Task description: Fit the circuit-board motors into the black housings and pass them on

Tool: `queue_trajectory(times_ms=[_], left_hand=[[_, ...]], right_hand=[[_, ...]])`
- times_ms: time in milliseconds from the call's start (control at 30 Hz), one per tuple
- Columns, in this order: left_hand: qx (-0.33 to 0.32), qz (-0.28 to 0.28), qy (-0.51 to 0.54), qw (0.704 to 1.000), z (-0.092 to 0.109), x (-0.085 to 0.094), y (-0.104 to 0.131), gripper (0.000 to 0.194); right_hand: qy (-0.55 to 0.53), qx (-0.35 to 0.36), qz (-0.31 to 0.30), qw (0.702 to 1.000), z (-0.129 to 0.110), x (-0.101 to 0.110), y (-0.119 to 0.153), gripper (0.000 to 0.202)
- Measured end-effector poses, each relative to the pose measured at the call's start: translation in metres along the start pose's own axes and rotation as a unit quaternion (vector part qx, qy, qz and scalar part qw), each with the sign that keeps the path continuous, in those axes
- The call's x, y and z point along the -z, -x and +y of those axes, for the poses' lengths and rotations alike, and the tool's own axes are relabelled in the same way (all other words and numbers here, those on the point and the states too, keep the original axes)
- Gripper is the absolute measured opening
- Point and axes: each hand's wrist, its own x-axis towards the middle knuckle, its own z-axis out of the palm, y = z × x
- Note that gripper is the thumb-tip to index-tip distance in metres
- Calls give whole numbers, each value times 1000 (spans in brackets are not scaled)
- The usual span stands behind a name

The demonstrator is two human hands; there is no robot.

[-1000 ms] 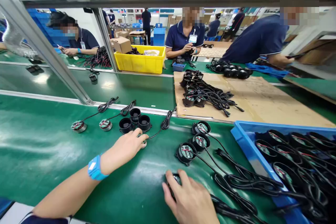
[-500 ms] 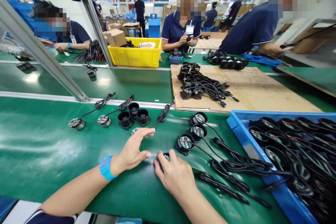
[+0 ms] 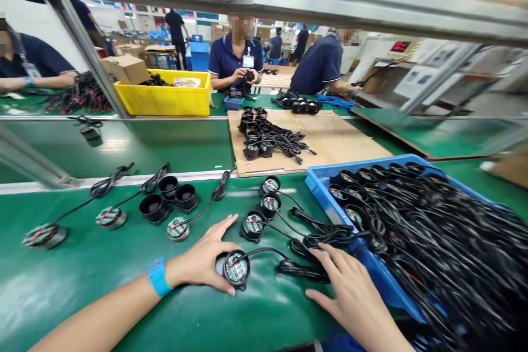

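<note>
My left hand point(image 3: 206, 258) curves around the left side of a round black housing point(image 3: 237, 268), thumb and a finger against its rim. This housing stands on the green bench with a green circuit board and red wires facing up. Its black cable runs right to a coiled bundle point(image 3: 303, 269). My right hand point(image 3: 346, 280) is open over the bench beside that bundle, fingers spread, holding nothing. Three similar filled housings point(image 3: 253, 225) stand in a row just beyond. To the left are three hollow black cups point(image 3: 154, 208) and round metal parts with circuit boards point(image 3: 178, 228).
A blue tray point(image 3: 325, 198) full of cabled housings stands at the right. Behind the bench, a cardboard sheet point(image 3: 330, 143) bears more housings. A yellow bin point(image 3: 165, 102) and co-workers point(image 3: 237, 58) are across the line. A metal post point(image 3: 88, 49) rises at left.
My right hand has let go of the housing and moved right, opening. My left hand has come onto the housing. The camera view has swung right.
</note>
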Motion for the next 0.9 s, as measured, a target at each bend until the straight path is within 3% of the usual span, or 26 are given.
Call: queue_trajectory(times_ms=[167,333,500,667,800,900], left_hand=[[-28,-2,-21,999,-1,0,-34,98],[-38,-18,-23,999,-3,0,-52,98],[-31,2,-31,999,-6,-1,-49,99],[-13,-29,-27,999,-10,2,-35,100],[-37,-30,-3,999,-9,3,-34,97],[-76,-18,-7,997,-9,2,-32,91]], right_hand=[[22,-61,-27,998,1,-9,2,66],[-64,-107,-80,989,-6,3,-15,39],[-112,-113,-121,980,-12,12,-16,23],[-193,-105,-129,967,-17,17,-16,38],[-273,-54,-87,957,-32,20,-59,32],[-315,40,-121,941,-51,25,-102,42]])
